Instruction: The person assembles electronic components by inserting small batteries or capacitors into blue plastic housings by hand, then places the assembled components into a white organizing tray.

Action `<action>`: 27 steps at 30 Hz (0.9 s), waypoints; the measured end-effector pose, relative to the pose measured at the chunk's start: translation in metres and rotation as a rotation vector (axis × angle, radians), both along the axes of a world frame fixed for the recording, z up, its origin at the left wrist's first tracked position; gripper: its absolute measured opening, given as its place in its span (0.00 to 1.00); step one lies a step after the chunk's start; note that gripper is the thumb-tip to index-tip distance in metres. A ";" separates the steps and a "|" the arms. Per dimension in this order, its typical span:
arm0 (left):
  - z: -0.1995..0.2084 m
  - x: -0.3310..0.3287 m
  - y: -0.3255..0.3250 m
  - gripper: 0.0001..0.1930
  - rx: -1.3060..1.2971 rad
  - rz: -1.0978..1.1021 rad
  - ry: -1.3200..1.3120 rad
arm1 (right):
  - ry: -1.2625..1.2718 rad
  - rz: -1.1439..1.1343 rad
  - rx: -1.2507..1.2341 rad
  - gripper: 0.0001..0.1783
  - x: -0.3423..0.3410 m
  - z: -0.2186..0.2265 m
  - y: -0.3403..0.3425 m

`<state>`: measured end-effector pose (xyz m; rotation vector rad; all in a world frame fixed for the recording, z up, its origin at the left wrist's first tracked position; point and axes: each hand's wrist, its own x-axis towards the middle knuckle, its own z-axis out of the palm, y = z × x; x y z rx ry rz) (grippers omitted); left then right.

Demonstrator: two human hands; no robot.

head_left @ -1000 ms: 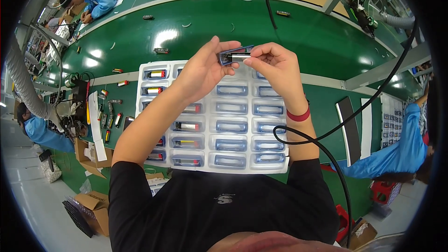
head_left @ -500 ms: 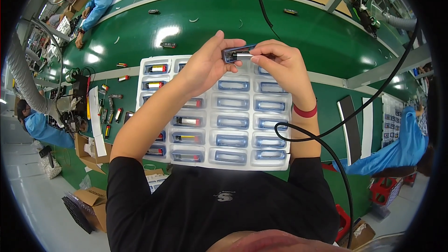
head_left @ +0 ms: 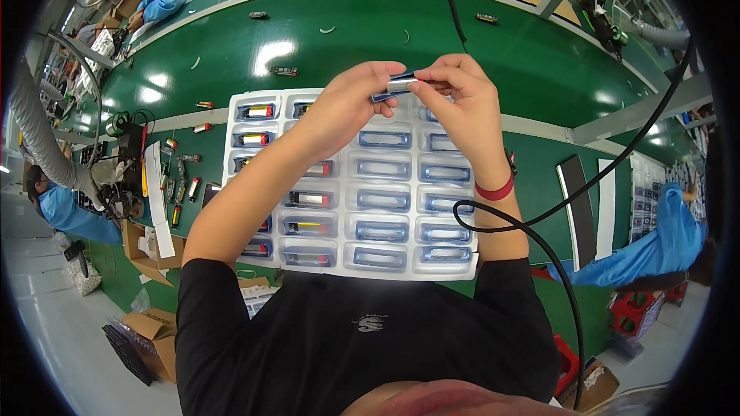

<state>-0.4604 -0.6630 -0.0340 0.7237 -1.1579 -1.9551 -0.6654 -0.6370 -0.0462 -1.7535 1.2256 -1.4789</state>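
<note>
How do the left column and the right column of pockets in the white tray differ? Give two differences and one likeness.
The left column holds parts with red, yellow and silver bands; the right column holds plain blue ones. The left forearm crosses part of the left column; the right column lies more open. Both sit in the same white tray.

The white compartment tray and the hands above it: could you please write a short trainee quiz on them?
1. True or false: the small blue and silver part is pinched between the left hand and the right hand.
2. Which columns of the white tray hold parts with red or yellow in them? A. left columns B. right columns
3. Fill in: the right wrist wears a ___ band.

Key: 1 true; 2 A; 3 red.
</note>
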 end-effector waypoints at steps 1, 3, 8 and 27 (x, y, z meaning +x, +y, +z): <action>0.000 -0.001 0.001 0.20 -0.051 0.024 -0.081 | 0.000 -0.003 0.000 0.11 0.001 0.002 0.001; -0.003 -0.001 0.001 0.20 -0.108 0.032 -0.122 | 0.148 -0.011 -0.005 0.12 0.002 0.009 0.005; -0.005 0.004 -0.002 0.19 -0.166 0.023 -0.124 | -0.114 0.136 0.122 0.13 -0.014 -0.001 -0.009; -0.013 -0.001 -0.007 0.19 -0.237 0.105 -0.139 | 0.027 -0.052 -0.176 0.10 0.006 -0.006 -0.010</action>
